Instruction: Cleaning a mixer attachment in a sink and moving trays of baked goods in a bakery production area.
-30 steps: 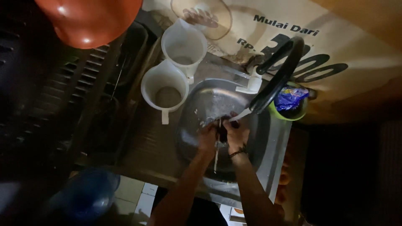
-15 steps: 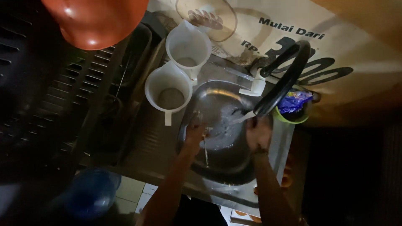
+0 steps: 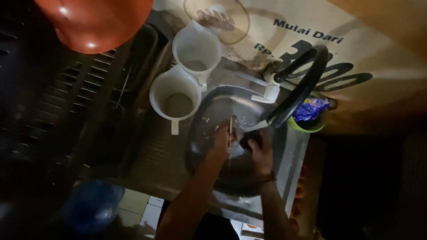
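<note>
The single head-worn camera looks almost straight down from above onto a steel sink (image 3: 209, 115) and its drainboard. It stands fairly high, taking in the black curved faucet (image 3: 302, 84) and floor tiles below.

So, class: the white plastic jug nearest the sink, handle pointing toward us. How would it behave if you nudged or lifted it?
The white jug looks like thin plastic and nearly empty, so probably light and easy to slide on the metal drainboard. It is tall with an open top, so a push near the rim might tip it. Being beside the sink, it may be wet and slippery.
</note>
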